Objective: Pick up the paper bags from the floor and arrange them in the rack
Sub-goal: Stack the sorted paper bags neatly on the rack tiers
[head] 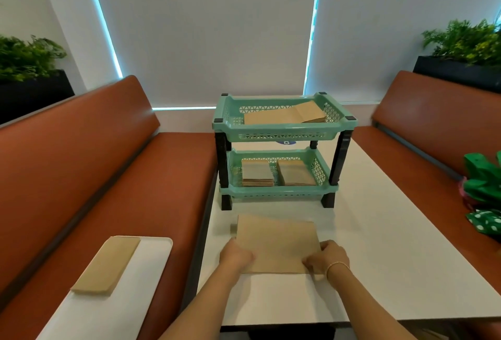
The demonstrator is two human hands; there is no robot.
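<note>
Brown paper bag (276,242) flat near table (379,272) edge, near corners pinched by left hand (235,255) and right hand (329,258).

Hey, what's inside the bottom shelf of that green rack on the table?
Two stacks of brown paper bags lie side by side in the rack's bottom shelf. The upper shelf hides the back.

Booth seating. White worktop (379,244) in centre, running away from camera toward window. Rust-red padded bench (108,177) on left, matching bench (433,128) on right, both with tall backrests. Behind, grey roller blinds (206,27) drawn down over window; thin strips of blue-white daylight (101,19) at blind edges and along bottom. Dark planter (32,95) with green foliage behind left backrest, second planter (458,71) behind right. White wall (16,0) at far left.
</note>
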